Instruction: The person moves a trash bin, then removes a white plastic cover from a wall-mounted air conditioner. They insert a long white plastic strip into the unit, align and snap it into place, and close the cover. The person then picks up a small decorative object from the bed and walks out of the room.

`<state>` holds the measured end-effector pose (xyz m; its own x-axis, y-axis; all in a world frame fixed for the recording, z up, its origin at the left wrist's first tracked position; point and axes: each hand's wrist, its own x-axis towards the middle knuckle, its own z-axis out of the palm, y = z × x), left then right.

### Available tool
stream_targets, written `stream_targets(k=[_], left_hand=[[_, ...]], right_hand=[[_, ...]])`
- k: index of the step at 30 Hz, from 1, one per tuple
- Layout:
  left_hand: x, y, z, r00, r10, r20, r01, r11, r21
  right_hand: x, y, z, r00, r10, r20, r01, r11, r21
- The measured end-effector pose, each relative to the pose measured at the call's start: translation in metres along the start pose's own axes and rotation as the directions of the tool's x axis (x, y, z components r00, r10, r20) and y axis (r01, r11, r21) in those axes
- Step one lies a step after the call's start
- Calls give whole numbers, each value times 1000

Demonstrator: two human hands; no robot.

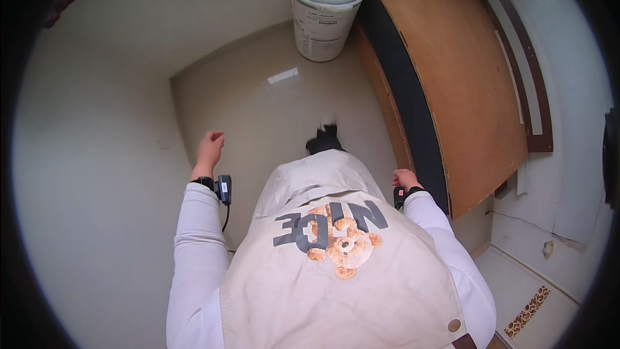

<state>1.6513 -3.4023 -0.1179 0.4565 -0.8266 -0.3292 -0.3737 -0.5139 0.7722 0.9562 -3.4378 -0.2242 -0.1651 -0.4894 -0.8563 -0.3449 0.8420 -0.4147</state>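
Left hand (210,149) and right hand (405,178), with brown board (471,84) and white bucket (321,32)

Left hand: bare, raised out in front near the pale wall (97,155) in the view, fingers bent inward; whether their tips meet the thumb cannot be told. Black wrist device (223,189) strapped at its wrist, a dark cable hanging from it.

Right hand: bare, partly hidden by its own angle, near the close end of the dark band (413,90); contact between the two cannot be told. Fingers loosely curled; whether together or slightly apart cannot be told. Second black device (399,198) at its wrist, bearing a small reddish patch.

Brown board: large, flat-faced, on the person's right, running from beside the bucket to near the right hand. Dark band along its inner side, followed by a narrower brown strip (381,90) next to the floor (245,110).

White bucket: upright, round, grey-topped, printed label on its side; stands ahead, just beside the board's far end.

Clothing: beige apron (336,304) with a teddy-bear print (352,252) and dark lettering; white sleeves (200,245); dark shoe (326,139) below the hem.

Right-hand wall: dark brown frame (536,84) beyond the board.
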Motion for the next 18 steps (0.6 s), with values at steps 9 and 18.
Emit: stream_targets(k=[9, 18], left_hand=[[136, 51, 34, 858, -505, 93, 480, 854, 201], [308, 30, 7, 631, -751, 194, 613, 636, 469]], right_hand=[[118, -253, 0, 994, 101, 31, -91, 970, -224], [190, -635, 95, 986, 8, 167, -85, 885, 457]])
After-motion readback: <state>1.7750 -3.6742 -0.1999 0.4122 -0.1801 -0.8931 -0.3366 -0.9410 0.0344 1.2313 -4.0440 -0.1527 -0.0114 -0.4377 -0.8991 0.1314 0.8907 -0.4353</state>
